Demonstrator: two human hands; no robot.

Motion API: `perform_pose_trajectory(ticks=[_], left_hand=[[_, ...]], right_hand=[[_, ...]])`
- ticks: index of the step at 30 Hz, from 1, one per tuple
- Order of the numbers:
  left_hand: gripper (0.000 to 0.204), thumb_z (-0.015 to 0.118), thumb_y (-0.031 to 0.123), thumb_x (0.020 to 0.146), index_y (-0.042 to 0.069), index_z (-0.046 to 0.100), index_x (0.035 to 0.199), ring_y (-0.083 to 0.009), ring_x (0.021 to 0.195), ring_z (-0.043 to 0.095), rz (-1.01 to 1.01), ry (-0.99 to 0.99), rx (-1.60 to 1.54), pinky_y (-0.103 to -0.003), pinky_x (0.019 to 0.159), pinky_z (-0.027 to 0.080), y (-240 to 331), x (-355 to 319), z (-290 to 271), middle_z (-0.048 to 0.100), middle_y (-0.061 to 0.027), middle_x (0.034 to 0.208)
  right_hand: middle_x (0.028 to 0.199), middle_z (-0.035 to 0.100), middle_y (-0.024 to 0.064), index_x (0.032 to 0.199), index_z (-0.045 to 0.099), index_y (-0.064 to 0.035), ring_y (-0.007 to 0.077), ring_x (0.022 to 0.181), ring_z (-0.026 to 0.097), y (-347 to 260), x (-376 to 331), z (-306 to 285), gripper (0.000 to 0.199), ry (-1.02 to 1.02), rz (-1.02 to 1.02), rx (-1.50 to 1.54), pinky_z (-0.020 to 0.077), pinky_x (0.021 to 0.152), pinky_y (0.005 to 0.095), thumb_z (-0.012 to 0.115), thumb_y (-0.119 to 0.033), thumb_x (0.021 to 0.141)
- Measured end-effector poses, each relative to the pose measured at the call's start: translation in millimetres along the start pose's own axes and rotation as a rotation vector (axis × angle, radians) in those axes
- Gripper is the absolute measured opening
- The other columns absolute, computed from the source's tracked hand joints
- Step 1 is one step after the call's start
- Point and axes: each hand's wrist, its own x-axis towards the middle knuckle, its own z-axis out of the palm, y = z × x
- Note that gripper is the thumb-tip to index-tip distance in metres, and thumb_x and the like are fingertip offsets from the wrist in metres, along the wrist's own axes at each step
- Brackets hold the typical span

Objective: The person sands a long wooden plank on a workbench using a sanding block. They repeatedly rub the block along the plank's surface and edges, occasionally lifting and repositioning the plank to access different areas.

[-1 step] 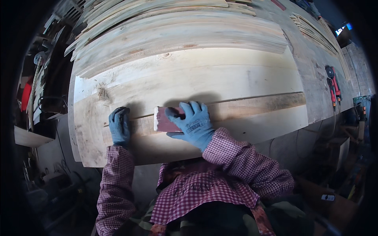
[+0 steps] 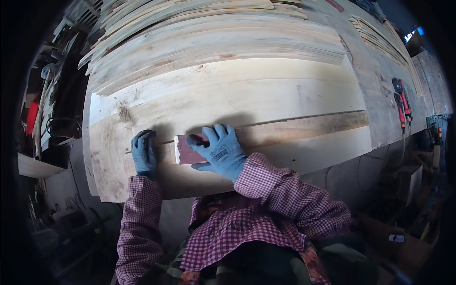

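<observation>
My right hand (image 2: 221, 151), in a blue work glove, is closed over a reddish-brown sanding block (image 2: 192, 157) with a pale left end. The block lies flat on a long narrow wooden strip (image 2: 294, 127) that runs left to right across a wide board. My left hand (image 2: 144, 152), gloved alike, rests near the strip's left end with fingers bent and pressed together on it. Its fingertips and the block's underside are hidden. Underneath, the pale wide board (image 2: 228, 97) carries the strip, and a dark line follows the strip's far edge.
Beyond the board lies a stack of long planks (image 2: 213, 35), with thinner strips behind it. A power tool with red handles (image 2: 402, 102) lies on the table at the right. Small wood shavings (image 2: 124, 114) sit at the board's left. More thin strips (image 2: 380, 40) lie far right.
My right hand has slid the sanding block a short way left along the strip, nearer my left hand. My left hand has stayed in place.
</observation>
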Motion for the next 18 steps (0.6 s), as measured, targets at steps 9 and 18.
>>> perform_pose_trajectory(ticks=[9,18], left_hand=[[0.048,0.045,-0.007,0.088,0.004,0.057,0.133,-0.0344,0.127,0.052,-0.179,0.092,0.005,-0.041,0.11,0.04,-29,-40,-77,0.058,-0.0165,0.135],[0.084,0.035,-0.015,0.066,0.004,0.043,0.148,-0.0325,0.145,0.036,-0.277,-0.039,-0.189,-0.04,0.12,0.027,-33,-85,-80,0.044,-0.0178,0.151]], right_hand=[[0.129,0.051,0.0104,0.127,0.065,-0.0229,0.032,0.119,0.045,117,-103,-43,0.073,0.073,0.046,-0.17,0.0387,0.096,0.0487,0.075,-0.067,0.07],[0.127,0.049,0.0114,0.121,0.067,-0.0265,0.0321,0.116,0.045,42,-24,-23,0.061,-0.018,-0.191,-0.081,0.0356,0.095,0.0494,0.075,-0.063,0.072]])
